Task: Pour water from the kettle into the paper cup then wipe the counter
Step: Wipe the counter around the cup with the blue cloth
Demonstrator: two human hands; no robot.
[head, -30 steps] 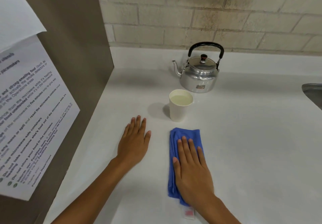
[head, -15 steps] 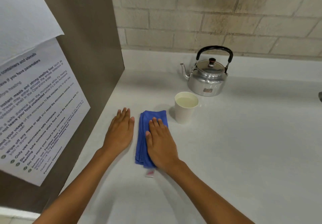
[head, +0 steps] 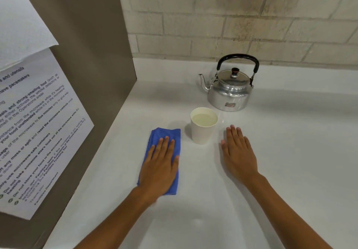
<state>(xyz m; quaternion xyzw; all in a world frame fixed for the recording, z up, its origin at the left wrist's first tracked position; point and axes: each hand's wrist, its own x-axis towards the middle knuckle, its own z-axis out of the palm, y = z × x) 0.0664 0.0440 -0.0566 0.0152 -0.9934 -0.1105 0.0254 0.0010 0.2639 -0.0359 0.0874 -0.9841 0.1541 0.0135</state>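
A folded blue cloth (head: 167, 133) lies flat on the white counter (head: 294, 152), just left of the paper cup. My left hand (head: 159, 168) presses palm-down on the cloth and covers its lower half. The white paper cup (head: 202, 132) stands upright with water inside. My right hand (head: 237, 152) rests flat on the bare counter to the right of the cup, fingers apart, holding nothing. Behind the cup stands the silver kettle (head: 230, 92), lid on, black handle upright, spout pointing left.
A brown side panel (head: 87, 45) walls off the counter on the left, with a printed notice (head: 36, 132) taped to it. A pale brick wall (head: 232, 26) runs along the back behind a low white upstand.
The cloth slid left past the cup under my right hand, and my left hand now presses on it. My right hand has left the cloth and lies right of the cup.
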